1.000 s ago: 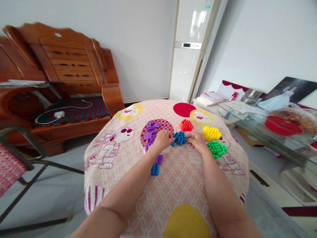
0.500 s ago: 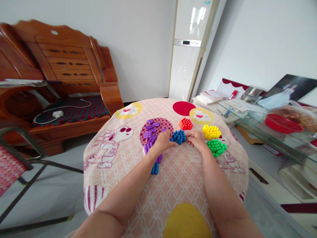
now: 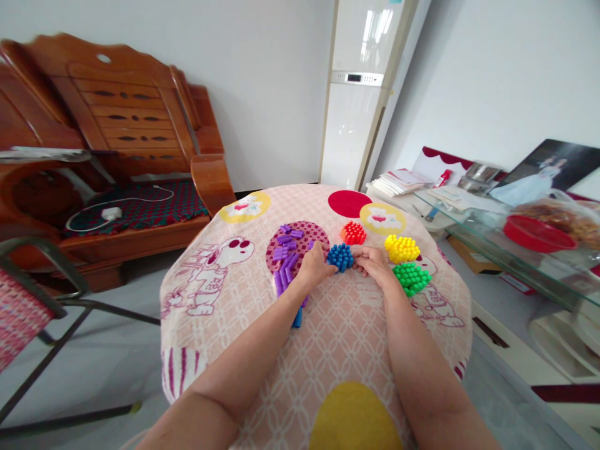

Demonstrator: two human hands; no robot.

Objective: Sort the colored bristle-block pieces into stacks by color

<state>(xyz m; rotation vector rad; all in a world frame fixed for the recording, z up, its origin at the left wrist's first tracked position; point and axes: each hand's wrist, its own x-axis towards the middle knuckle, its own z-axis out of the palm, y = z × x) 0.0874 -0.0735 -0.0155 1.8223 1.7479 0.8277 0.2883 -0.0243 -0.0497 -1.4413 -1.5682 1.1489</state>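
A bundle of thin blue plastic pegs (image 3: 340, 257) stands upright on the cloth-covered table, tips pointing up. My left hand (image 3: 315, 265) presses its left side, thumb low and fingers behind. On the right side, my right hand (image 3: 372, 261) touches the same bundle with bent fingers. Close by stand a red peg bundle (image 3: 353, 232), a yellow peg bundle (image 3: 402, 248) and a green peg bundle (image 3: 412, 278). Several purple pieces (image 3: 284, 253) lie loose left of my left hand. A blue piece (image 3: 297, 319) is partly hidden by my left forearm.
The round table wears a pink patterned tablecloth (image 3: 225, 350). To the right is a glass shelf (image 3: 487, 250) holding a red bowl (image 3: 539, 233) and papers. A wooden bench (image 3: 126, 125) stands at the left, with a metal-framed chair (image 3: 60, 306) before it.
My left hand and forearm have shifted slightly right, covering more of the lower purple and blue pieces. Both hands stay at the blue bundle. The camera view has moved a little.
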